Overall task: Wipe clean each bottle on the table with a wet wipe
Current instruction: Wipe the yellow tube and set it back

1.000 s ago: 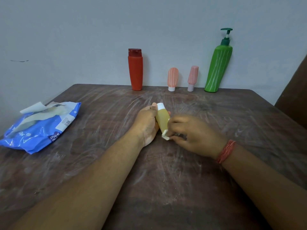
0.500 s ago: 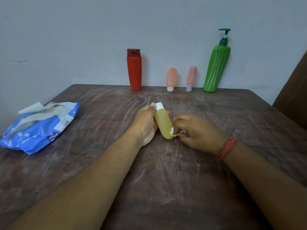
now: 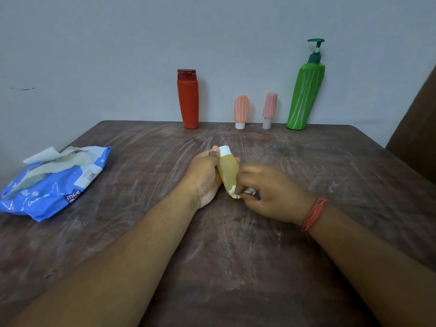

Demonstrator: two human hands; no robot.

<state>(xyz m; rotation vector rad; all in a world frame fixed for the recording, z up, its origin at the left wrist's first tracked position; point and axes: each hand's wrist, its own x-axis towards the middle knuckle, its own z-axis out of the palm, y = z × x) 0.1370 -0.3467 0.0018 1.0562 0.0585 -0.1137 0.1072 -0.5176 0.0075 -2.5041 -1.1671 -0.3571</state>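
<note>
We hold the small yellow bottle (image 3: 227, 172) tilted over the middle of the table (image 3: 306, 161), our left hand (image 3: 204, 175) curled round its upper body just below the white cap (image 3: 225, 150), while our right hand (image 3: 266, 192) pinches a bunched wet wipe (image 3: 236, 193) against its lower end. It looks like light, smooth plastic that could turn slippery once damp, so we judge the best hold is round the body. Four more bottles stand upright along the far edge by the wall.

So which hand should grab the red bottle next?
Probably the left hand: the red bottle stands on its side at the table's back edge. It must first put down the yellow bottle; the right hand holds the wipe.
</note>
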